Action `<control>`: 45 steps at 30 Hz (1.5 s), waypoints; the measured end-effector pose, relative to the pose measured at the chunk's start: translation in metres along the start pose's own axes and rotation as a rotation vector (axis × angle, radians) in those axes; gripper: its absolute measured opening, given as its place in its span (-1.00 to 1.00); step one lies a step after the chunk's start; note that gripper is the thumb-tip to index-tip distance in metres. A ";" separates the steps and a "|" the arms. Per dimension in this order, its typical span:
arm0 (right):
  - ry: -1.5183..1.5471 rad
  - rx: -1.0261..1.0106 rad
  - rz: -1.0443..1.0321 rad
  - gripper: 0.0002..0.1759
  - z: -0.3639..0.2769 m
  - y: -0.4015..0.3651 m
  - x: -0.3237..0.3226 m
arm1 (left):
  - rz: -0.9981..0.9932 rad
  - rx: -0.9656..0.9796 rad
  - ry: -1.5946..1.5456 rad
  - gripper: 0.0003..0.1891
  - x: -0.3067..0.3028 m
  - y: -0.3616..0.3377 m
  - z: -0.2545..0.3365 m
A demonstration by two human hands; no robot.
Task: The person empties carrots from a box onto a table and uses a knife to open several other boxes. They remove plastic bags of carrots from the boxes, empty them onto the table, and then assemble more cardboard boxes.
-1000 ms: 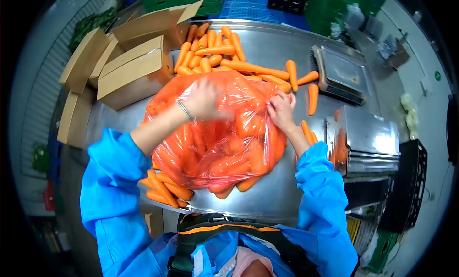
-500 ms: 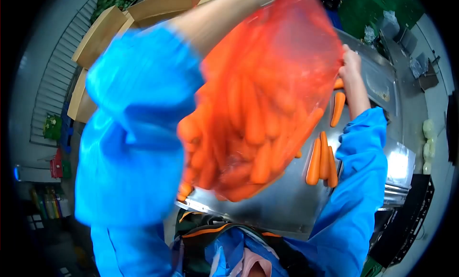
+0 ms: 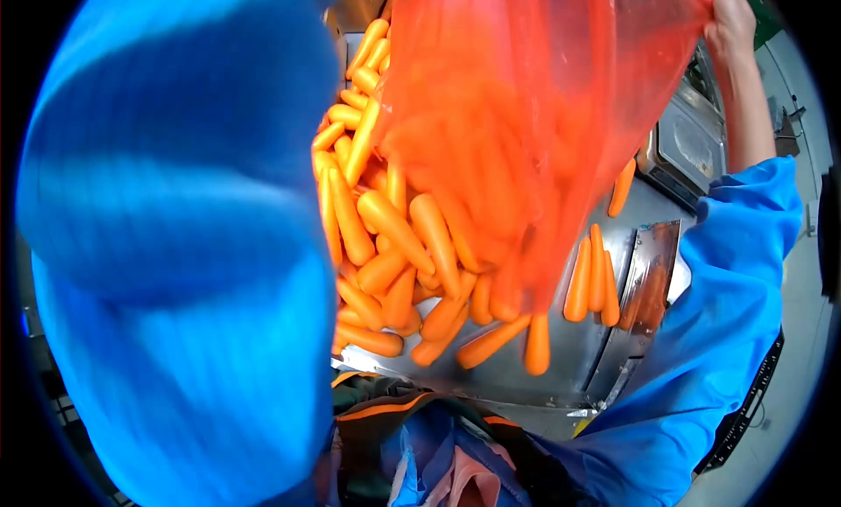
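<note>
A translucent red plastic bag is raised at the top of the view, its upper right part gripped by my closed right hand. Some carrots still show blurred through the plastic. From the bag's lower edge, many loose carrots spill onto the metal table, piled at the left and front. My left hand is out of sight; only the blue sleeve of that arm shows, large and close, covering the left side.
A small group of carrots lies apart at the right, beside a flat metal piece with a brown surface. Farther back stands a device with a metal plate. The table's front edge runs close to my body.
The bag has gone up, and carrots that were inside now lie spread on the table. My right hand has moved up and right; my left arm has risen, its hand leaving view.
</note>
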State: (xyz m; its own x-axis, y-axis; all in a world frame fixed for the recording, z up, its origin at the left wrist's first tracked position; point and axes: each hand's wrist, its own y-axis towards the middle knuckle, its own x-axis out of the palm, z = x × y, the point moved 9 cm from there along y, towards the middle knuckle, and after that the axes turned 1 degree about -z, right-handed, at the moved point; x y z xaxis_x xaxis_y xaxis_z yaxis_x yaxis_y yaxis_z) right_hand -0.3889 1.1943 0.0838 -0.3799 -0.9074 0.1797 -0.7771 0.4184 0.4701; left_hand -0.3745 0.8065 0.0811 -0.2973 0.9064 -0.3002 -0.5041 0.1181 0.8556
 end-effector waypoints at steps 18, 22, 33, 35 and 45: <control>-0.239 -0.599 -0.357 -0.88 -0.232 -0.189 0.198 | -0.319 -0.862 0.284 -0.76 -0.247 -0.394 -0.007; -0.437 -0.684 -0.413 -0.88 -0.254 -0.246 0.211 | -0.247 -0.813 0.257 -0.76 -0.291 -0.351 0.007; -0.509 -0.343 -0.682 -0.81 -0.124 -0.373 0.151 | 0.032 -1.191 0.102 -0.76 -0.506 -0.401 0.039; -0.402 -0.013 -0.691 -0.85 -0.048 -0.403 0.157 | 0.175 -1.443 0.027 -0.76 -0.541 -0.491 0.011; -0.261 0.381 -1.056 -0.91 0.018 -0.678 0.397 | 0.161 -1.163 1.420 -0.81 -0.827 -0.787 0.019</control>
State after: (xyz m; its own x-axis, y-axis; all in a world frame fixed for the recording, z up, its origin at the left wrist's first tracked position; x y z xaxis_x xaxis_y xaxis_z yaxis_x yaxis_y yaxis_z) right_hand -0.0221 0.5513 -0.1795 0.4930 -0.7950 -0.3535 -0.8537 -0.5203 -0.0204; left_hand 0.2834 -0.0288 -0.3360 -0.4607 -0.1782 -0.8695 -0.4594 -0.7903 0.4054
